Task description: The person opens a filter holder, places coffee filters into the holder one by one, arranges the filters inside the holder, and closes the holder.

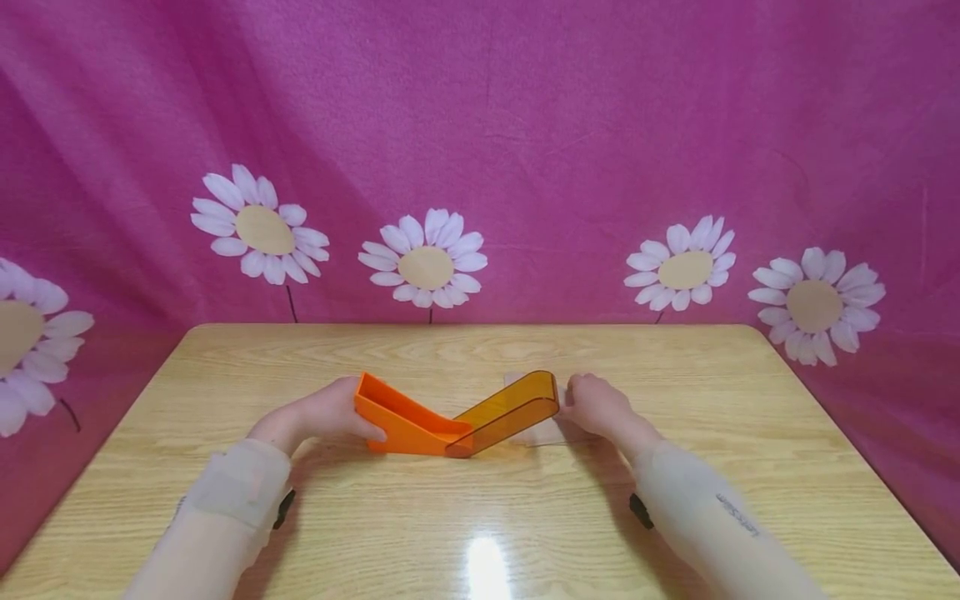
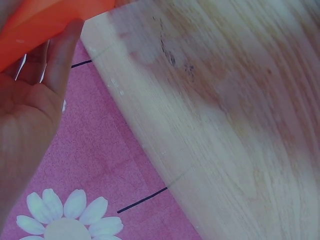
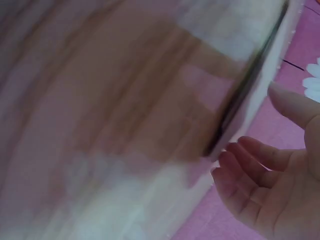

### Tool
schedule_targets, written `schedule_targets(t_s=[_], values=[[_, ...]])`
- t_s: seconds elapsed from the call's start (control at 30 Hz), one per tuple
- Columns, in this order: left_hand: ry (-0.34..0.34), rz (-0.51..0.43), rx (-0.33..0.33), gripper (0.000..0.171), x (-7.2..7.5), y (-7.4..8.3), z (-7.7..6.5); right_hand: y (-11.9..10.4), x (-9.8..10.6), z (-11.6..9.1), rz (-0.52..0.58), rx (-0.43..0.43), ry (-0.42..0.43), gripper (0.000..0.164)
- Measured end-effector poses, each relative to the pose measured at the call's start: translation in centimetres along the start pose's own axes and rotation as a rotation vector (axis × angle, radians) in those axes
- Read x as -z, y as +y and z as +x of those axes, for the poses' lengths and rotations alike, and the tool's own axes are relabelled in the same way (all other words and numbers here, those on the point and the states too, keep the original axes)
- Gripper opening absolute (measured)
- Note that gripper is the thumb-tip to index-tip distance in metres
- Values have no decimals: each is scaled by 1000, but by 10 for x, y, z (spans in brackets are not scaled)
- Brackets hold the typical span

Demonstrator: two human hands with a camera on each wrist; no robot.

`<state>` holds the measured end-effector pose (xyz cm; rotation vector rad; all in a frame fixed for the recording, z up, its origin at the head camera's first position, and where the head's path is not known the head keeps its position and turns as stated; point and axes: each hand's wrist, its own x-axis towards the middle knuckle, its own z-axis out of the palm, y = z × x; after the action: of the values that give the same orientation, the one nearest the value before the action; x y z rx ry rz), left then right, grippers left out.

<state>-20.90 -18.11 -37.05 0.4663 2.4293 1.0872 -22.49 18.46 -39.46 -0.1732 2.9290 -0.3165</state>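
Observation:
My left hand [image 1: 348, 408] grips the left end of an orange plastic case [image 1: 412, 423], with the thumb on its near side. A see-through amber lid [image 1: 510, 410] is joined to the case at its low middle and slants up to the right, swung away from the case's open top. In the left wrist view, fingers [image 2: 59, 70] lie against the orange wall. Right of the lid, my right hand [image 1: 600, 406] is at a thin, pale flat piece [image 1: 543, 432] on the table. In the right wrist view, its fingertips are right at the dark-edged piece [image 3: 245, 97], thumb spread apart.
The wooden table [image 1: 375, 525] has a glossy top that reflects a bright light near the front. A pink cloth [image 1: 525, 125] with large white daisies hangs behind and beside the table. The lid overlaps part of the flat piece in the head view.

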Motion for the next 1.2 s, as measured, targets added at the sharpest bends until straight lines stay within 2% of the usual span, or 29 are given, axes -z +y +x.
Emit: schedule_targets(t_s=[0.13,0.53,0.67,0.9,1.13,1.2], values=[[2,2,12,46,0,0,0,1,-4,5,6,-27,-11,33],[5,2,34,46,-1,2,0,-1,1,11,102,-61,-60,29],[3,0,33,46,0,2,-1,-1,1,12,132,-72,-61,31],[1,-6,37,47,0,4,-1,-2,2,12,139,-84,-44,45],[13,-5,73,47,-1,2,-1,-4,2,9,97,-79,-34,28],[0,-12,49,46,-2,1,0,-4,2,8,89,-74,-29,26]])
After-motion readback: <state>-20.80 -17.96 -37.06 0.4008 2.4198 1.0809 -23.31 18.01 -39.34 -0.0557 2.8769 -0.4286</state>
